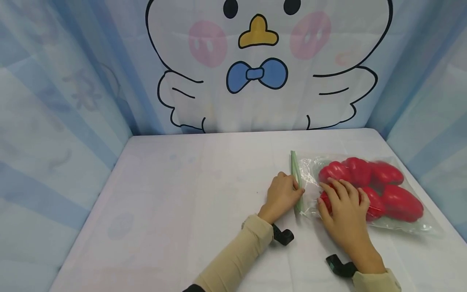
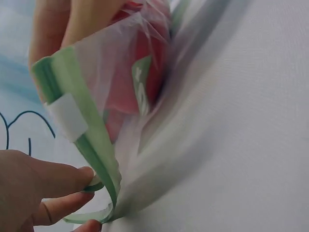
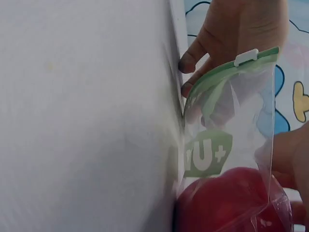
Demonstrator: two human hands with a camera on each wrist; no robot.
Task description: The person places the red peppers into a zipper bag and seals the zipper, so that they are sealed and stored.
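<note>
A clear zip bag [image 1: 309,170] with a green closure strip [image 1: 296,168] lies flat on the right side of the table. Several glossy red bell peppers [image 1: 401,202] fill it. My left hand [image 1: 281,196] pinches the strip at the bag's mouth between thumb and fingers, as the left wrist view shows. A white slider [image 2: 68,117] sits on the strip, further along from those fingers. My right hand [image 1: 344,219] rests on the bag with fingers spread and slightly bent over the nearer-left pepper. In the right wrist view the bag's mouth gapes above one pepper [image 3: 227,200].
The white-covered table [image 1: 164,211] stretches to the left of the bag. A printed curtain [image 1: 259,109] stands behind it, with blue curtains [image 1: 47,162] along the sides. Black wrist-camera mounts [image 1: 283,235] stick out at both wrists. The table's right edge runs close to the bag.
</note>
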